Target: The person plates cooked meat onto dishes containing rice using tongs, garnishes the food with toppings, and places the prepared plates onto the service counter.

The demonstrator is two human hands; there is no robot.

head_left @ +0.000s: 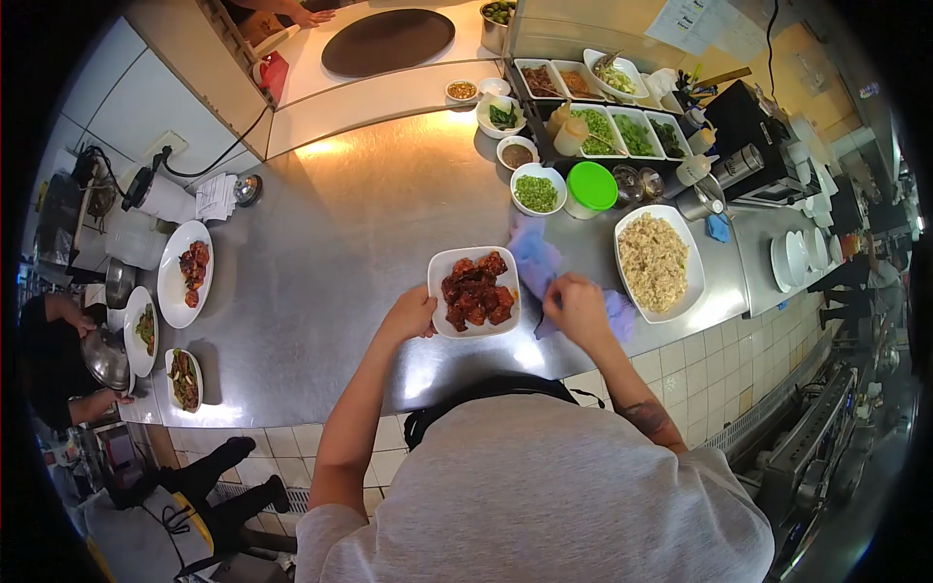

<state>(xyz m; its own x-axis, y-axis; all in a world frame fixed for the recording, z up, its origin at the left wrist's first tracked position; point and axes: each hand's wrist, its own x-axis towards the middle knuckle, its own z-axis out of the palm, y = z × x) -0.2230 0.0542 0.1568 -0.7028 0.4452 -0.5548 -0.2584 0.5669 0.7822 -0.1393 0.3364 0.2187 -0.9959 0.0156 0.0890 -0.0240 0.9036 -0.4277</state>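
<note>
My left hand (413, 314) grips the left edge of a squarish white bowl (476, 331), its thumb at the rim. Dark red glazed chunks of food (478, 289) fill the bowl, which is over the front of the steel counter. To the right, my right hand (577, 307) is over a crumpled purple cloth (535, 255). Its fingers are curled together in a pinch; whether they hold anything is hidden. Farther right stands a large white dish (693, 291) heaped with a pale, rice-like food (655, 262).
Behind the cloth stand a bowl of chopped greens (535, 193), a green-lidded tub (592, 187) and several garnish trays (603, 130). Plated dishes, including an oval plate (175, 301), line the left side. A co-worker's hand (73, 316) is beyond them. A dark oval tray (389, 44) lies on the pass.
</note>
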